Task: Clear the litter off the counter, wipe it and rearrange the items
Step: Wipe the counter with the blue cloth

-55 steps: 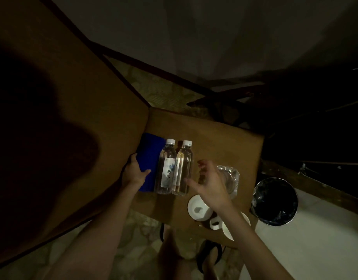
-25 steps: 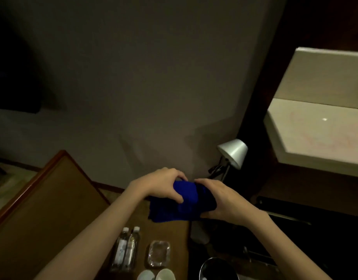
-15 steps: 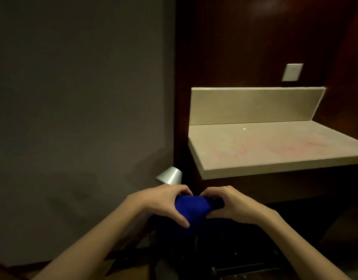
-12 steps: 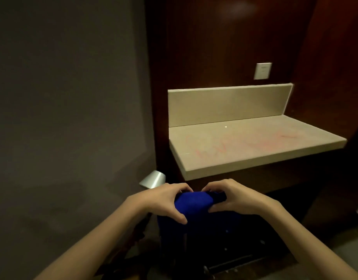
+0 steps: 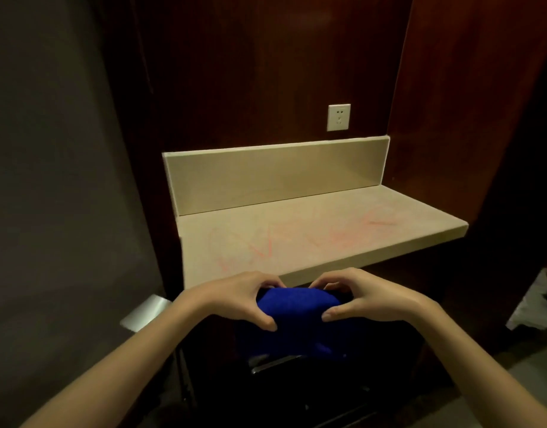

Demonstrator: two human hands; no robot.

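Observation:
A blue cloth [image 5: 297, 310] is bunched between both hands just below the counter's front edge. My left hand [image 5: 244, 298] grips its left side, thumb underneath and fingers curled over the top. My right hand [image 5: 361, 299] grips its right side the same way. The cloth's lower part hangs down in shadow. Ahead is the beige stone counter [image 5: 312, 239] with a low backsplash; faint red scribble marks [image 5: 300, 239] run across its top. Nothing stands on it.
Dark wood panels surround the counter, with a white wall socket [image 5: 339, 117] above the backsplash. A silver lamp shade [image 5: 145, 312] shows at the lower left beside my left forearm. Something white and crumpled [image 5: 534, 307] lies at the right edge. Dark space lies under the counter.
I lifted the blue cloth off the wooden table with the bottles and took it in both hands. The view has swung right, onto the beige counter, which now sits closer and more centred.

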